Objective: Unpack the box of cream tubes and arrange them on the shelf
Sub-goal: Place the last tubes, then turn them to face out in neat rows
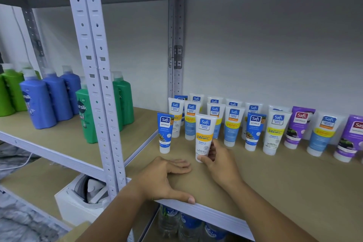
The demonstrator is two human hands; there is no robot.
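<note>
— At the shelf's front, what do the right hand's fingers grip?

— They curl round the lower part of a white tube, thumb on its front near the cap, the rest behind it. The tube stands cap-down on the shelf, upright, a little ahead of the others.

— And the left hand?

— It lies flat on the shelf just left of that tube, fingers straight and close together, holding nothing. Its thumb presses the shelf's front edge.

— Where are the other tubes?

— Behind the held one, standing cap-down in rough rows toward the back wall. A blue tube stands at the left end, nearest the post. Behind and beside it stand more white tubes, then another blue one, and to the right two purple tubes, one cut by the picture's edge, with white ones between them.

— Is the box in view?

— I cannot tell; a bit of brown card shows at the bottom edge, but what it is stays unclear.

— Further out?

— Left of the post, on the neighbouring shelf, stand shampoo bottles in blue and green. Below that shelf sits a white carton, open at the top. Under the tube shelf, water bottles show.
</note>
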